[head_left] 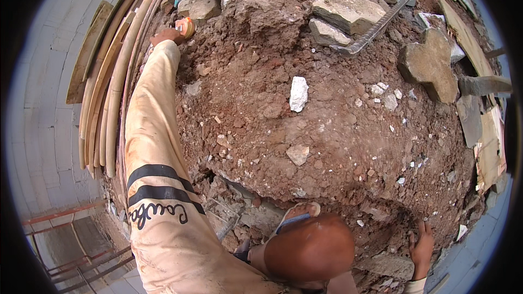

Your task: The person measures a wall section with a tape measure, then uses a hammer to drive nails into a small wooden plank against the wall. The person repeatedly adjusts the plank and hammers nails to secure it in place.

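Observation:
At the far left, my left hand (pixel 166 36) reaches out along the edge of the dirt mound, its fingers closed round a small rounded orange case that looks like a tape measure (pixel 186 27). Part of the case is hidden by the hand. Low on the right, my right hand (pixel 422 246) rests against the reddish soil (pixel 348 147) beside a dark hollow, fingers stretched and holding nothing visible. My bent knee and a sandalled foot (pixel 298 212) are between the two arms.
Wooden poles and boards (pixel 103 87) lie along the left beside a pale block wall (pixel 49 87). Broken stones (pixel 348 8) and a metal bar (pixel 381 22) sit at the back. A three-lobed concrete piece (pixel 430 65) lies right. Reddish bars (pixel 65 212) cross a pit at lower left.

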`<state>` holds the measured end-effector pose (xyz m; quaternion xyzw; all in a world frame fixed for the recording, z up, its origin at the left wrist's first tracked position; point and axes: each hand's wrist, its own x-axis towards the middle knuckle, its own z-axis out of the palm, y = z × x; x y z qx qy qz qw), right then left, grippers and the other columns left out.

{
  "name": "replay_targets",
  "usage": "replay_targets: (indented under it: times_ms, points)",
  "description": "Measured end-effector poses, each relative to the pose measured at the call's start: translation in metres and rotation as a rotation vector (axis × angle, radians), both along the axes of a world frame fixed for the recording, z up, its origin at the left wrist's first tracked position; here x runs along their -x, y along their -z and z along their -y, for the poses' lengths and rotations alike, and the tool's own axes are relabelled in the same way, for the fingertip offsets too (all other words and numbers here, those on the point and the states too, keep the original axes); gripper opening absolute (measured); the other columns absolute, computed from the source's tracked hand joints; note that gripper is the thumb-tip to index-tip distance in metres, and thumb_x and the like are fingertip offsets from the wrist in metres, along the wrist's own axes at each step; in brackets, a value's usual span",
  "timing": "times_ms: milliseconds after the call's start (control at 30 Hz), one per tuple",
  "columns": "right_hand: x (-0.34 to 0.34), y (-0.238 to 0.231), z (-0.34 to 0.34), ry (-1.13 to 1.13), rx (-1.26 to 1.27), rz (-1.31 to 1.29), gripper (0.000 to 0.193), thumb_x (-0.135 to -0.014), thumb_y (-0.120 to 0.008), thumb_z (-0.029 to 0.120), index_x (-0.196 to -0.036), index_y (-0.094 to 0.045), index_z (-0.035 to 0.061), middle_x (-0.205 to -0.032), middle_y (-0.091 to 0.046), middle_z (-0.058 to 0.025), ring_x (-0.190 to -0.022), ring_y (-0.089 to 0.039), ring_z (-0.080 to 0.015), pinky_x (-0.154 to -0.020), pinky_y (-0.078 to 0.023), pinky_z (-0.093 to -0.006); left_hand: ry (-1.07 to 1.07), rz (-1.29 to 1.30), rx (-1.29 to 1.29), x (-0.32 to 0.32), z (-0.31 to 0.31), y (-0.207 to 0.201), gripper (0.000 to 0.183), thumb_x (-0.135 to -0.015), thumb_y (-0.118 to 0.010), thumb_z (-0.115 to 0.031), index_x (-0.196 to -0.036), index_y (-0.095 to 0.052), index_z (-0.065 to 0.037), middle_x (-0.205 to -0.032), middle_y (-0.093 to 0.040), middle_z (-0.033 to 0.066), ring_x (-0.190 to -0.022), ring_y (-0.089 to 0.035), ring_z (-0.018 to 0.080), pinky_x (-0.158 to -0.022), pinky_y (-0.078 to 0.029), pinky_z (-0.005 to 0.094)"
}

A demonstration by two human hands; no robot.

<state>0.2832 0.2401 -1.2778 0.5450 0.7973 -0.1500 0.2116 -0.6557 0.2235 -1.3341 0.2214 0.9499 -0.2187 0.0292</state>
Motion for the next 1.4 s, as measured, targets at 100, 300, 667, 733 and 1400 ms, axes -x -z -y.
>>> replay_targets:
  times_ms: [100, 300, 667, 733, 1400]
  points:
    - [-0.007, 0.021, 0.005, 0.030, -0.004, -0.072, 0.047, -0.087, -0.068, 0.012, -0.132, -0.057, 0.0055, -0.124, -0.059, -0.0235, -0.116, -0.057, -0.0465, -0.098, -0.048, -0.0516, 0.255, 0.024, -0.155, 0.092, 0.012, -0.011, 0.060, -0.083, -0.070, -0.057, -0.117, -0.071, -0.007, -0.114, -0.073, 0.0228, -0.109, -0.069, 0.0413, -0.095, -0.052, 0.0484]
    - [-0.040, -0.022, 0.001, 0.077, 0.056, 0.029, 0.045, -0.093, -0.066, 0.030, -0.127, -0.058, 0.0030, -0.119, -0.063, -0.0232, -0.109, -0.061, -0.0449, -0.093, -0.051, -0.0527, 0.707, 0.073, -0.354, 0.054, -0.064, 0.057, 0.040, -0.088, -0.066, -0.045, -0.107, -0.063, -0.010, -0.097, -0.073, 0.0208, -0.091, -0.070, 0.0396, -0.072, -0.055, 0.0488]
    - [-0.192, -0.121, 0.154, 0.542, -0.396, 0.051, 0.042, -0.096, -0.065, 0.028, -0.131, -0.059, 0.0062, -0.121, -0.066, -0.0181, -0.109, -0.065, -0.0403, -0.093, -0.053, -0.0523, 1.070, 0.804, -0.770, -0.360, -0.124, -0.099, 0.058, -0.083, -0.072, -0.029, -0.128, -0.039, -0.011, -0.110, -0.067, 0.0222, -0.102, -0.066, 0.0380, -0.083, -0.054, 0.0484]
    - [-0.227, -0.128, 0.188, 0.629, -0.443, 0.036, 0.038, -0.095, -0.066, 0.029, -0.126, -0.062, 0.0075, -0.120, -0.069, -0.0164, -0.107, -0.067, -0.0391, -0.092, -0.053, -0.0521, 1.166, 0.953, -0.714, -0.438, -0.114, -0.129, 0.064, -0.082, -0.074, -0.026, -0.131, -0.035, -0.011, -0.112, -0.066, 0.0225, -0.104, -0.066, 0.0377, -0.085, -0.054, 0.0484]
    - [-0.507, -0.003, 0.319, 0.677, -0.431, -1.618, 0.051, -0.100, -0.064, 0.040, -0.129, -0.056, -0.0010, -0.107, -0.071, -0.0154, -0.092, -0.070, -0.0261, -0.078, -0.057, -0.0399, 1.655, 1.628, 0.915, -1.301, 0.095, -0.158, 0.157, -0.054, -0.095, 0.001, -0.161, 0.019, -0.016, -0.148, -0.044, 0.0267, -0.139, -0.047, 0.0391, -0.114, -0.043, 0.0488]
